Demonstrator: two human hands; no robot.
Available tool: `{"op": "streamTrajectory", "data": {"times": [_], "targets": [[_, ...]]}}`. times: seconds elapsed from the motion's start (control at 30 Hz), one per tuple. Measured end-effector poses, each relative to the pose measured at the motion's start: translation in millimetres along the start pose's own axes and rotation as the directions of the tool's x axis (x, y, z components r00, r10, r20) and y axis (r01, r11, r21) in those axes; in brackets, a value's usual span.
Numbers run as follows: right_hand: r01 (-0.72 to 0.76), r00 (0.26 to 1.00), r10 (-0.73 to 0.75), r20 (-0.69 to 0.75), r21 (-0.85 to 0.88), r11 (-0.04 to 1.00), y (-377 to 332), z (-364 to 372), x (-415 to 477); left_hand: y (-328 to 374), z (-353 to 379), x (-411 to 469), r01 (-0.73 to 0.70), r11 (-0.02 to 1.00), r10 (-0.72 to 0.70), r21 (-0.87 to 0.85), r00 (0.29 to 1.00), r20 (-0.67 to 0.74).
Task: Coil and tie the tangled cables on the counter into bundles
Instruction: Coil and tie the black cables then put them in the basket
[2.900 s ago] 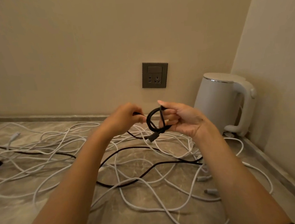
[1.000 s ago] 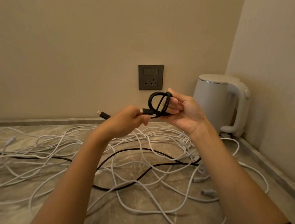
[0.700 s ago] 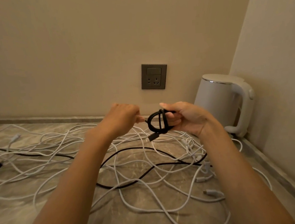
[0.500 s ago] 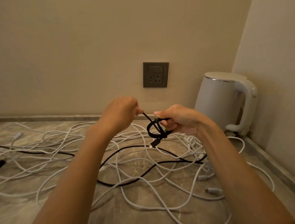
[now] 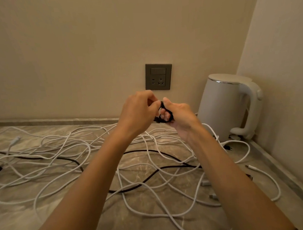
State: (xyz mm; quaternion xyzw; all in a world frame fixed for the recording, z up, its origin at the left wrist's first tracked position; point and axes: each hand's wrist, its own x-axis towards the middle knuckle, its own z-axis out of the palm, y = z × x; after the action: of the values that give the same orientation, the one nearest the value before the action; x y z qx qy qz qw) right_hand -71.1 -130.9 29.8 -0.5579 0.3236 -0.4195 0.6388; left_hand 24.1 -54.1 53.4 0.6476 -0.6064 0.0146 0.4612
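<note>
Fingers of the right hand [image 5: 180, 117] curl round a small black coil [image 5: 157, 121] (mostly hidden); the left hand [image 5: 137, 112] pinches it too, above white cables [image 5: 63, 152] tangled across the counter [image 5: 19, 225].

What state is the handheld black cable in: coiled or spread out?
Coiled: the black cable sits as a small bundle in the right hand, left hand pinching its top. Knot: cannot tell.

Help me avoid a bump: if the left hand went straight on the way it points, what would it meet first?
Almost at once, the black cable coil gripped by the right hand: the left hand pinches it from the side. The wall socket stands farther behind, though depth is hard to judge.
</note>
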Motion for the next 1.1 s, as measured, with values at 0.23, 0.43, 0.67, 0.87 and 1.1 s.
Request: {"op": "streamTrajectory", "data": {"times": [0.23,0.43,0.67,0.87,1.1], "targets": [[-0.093,0.996,0.084,0.042,0.267,0.959,-4,-5,0,-3,-2,-3,0.236,0.929,-0.18,-0.285,0.961,0.208],[-0.097,0.995,0.089,0.039,0.293,0.951,-2,-6,1,-8,5,-4,0.233,0.945,-0.178,-0.231,0.955,0.237],[-0.126,0.992,0.122,0.04,0.483,0.867,2,-7,7,-6,11,-3,0.056,0.998,-0.057,-0.025,0.998,-0.005],[-0.114,0.989,0.149,-0.023,0.535,0.837,4,-2,10,-9,29,-10,-0.083,0.995,0.069,-0.049,0.972,-0.227],[-0.239,0.962,0.272,0.009,0.509,0.827,6,0,7,-23,40,-15,-0.32,0.903,0.392,0.286,0.886,-0.249]]}}
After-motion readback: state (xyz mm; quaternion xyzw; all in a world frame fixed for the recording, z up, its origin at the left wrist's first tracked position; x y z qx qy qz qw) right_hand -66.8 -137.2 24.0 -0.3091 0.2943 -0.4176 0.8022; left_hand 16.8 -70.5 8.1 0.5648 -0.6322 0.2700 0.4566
